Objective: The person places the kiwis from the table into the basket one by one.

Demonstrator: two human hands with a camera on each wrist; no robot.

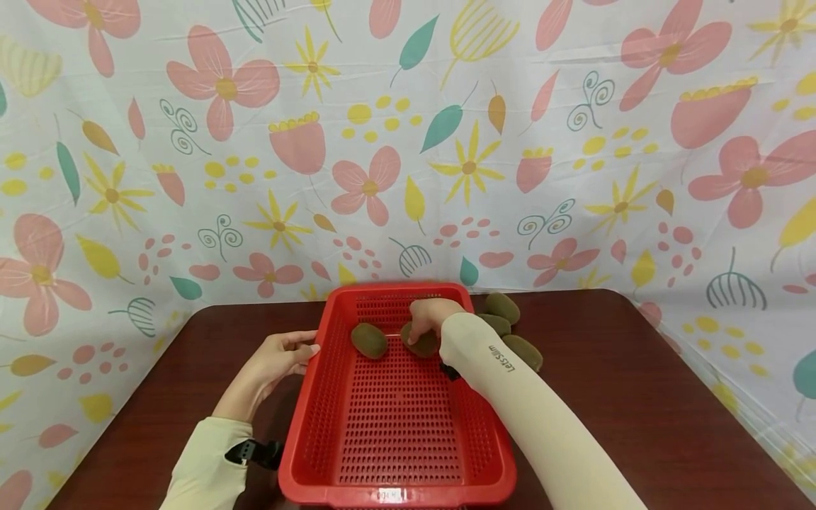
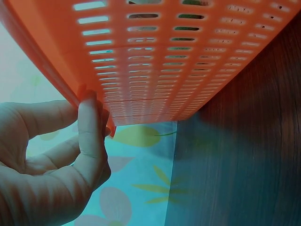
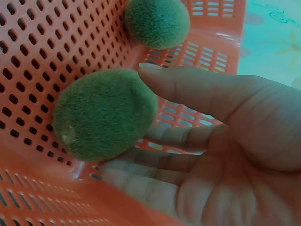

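Where floral cloth hangs, brown table, basket

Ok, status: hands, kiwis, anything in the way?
Left hand touching basket. Right hand round one kiwi inside; another kiwi nearby. Three kiwis outside. Nothing visibly blocking.

Basket is red, kiwis brownish-green, backdrop flowered.
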